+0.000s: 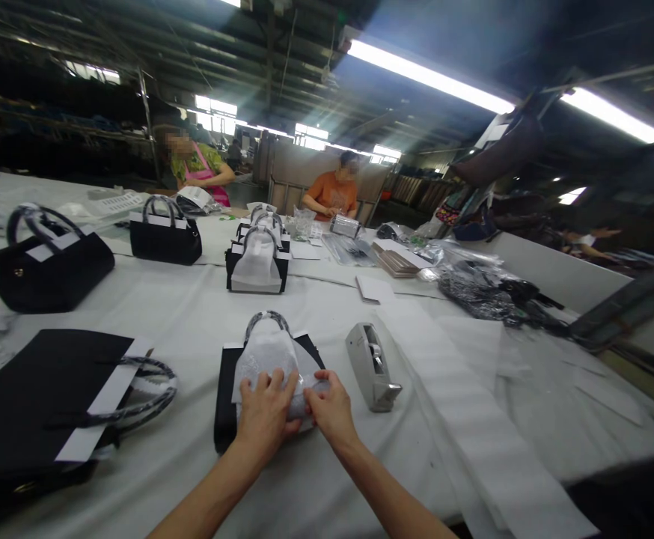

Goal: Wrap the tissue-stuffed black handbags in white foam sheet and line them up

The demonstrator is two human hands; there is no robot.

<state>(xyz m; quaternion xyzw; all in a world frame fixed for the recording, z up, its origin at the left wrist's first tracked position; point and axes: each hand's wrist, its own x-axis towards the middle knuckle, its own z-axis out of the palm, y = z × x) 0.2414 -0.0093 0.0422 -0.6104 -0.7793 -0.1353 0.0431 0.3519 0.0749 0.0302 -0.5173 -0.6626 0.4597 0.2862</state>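
In front of me a black handbag (227,397) stands on the table, its wrapped handle (267,317) arching up at the top. A sheet of white foam wrap (265,355) covers much of its front. My left hand (267,408) lies on the foam with its fingers spread, pressing it against the bag. At the right side my right hand (330,404) pinches the folded edge of the foam between thumb and fingers. Just right of the bag sits a grey tape dispenser (373,368).
Several black handbags stand to the left (52,273) and behind; one large bag (35,397) lies at near left. Long foam sheets (473,412) run along the right. Clear plastic bags (473,277) are heaped at back right. Two people work across the table (192,299).
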